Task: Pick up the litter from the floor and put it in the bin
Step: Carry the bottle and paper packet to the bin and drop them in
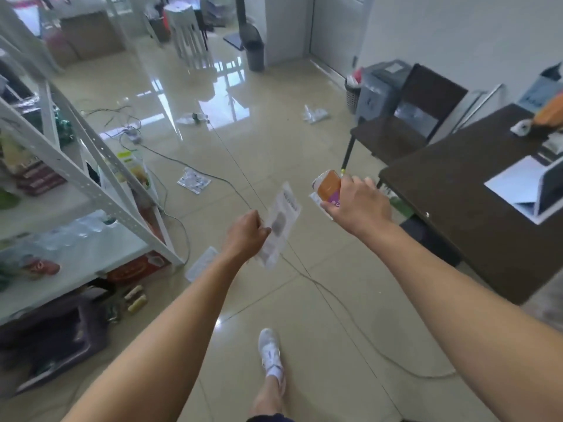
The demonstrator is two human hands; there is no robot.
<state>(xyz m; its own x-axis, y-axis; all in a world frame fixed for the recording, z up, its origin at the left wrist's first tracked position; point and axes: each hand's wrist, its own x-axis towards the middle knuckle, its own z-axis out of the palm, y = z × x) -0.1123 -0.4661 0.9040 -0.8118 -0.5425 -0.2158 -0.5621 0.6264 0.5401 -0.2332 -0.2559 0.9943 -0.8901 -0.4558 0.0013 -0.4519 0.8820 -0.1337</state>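
White shelf rack (91, 184) at far left, packets and bottles on its shelves. Power strip (132, 135) on the floor beside it, with a cable (335, 296) trailing across the tiles.

Litter on the floor: clear bottle (193, 118) lying on its side past the power strip; flat clear wrapper (194, 180) near the rack's foot; pale wrapper (202, 263) partly hidden under the left forearm.

Left hand (246, 233): fingers curled, pinching a flat white packet (281, 220) by its edge. Packet is off the floor, tilted, its upper end pointing away.

Grey bin (254, 54) upright in the far background, well apart from both hands. White shoe (269, 348) on the tiles below centre.

Crumpled clear plastic (315, 114) on the floor, right of centre, near the chair (405, 123).

Right hand (356, 205): fingers wrapped round an orange and purple packet (327, 184), held in the air above the floor; a second white piece shows under it, detail unclear.

Slatted basket bin (353, 92) against the wall behind the chair, something white and red inside.

Dark surface (472, 208) at right, carrying a propped tablet (524, 187).
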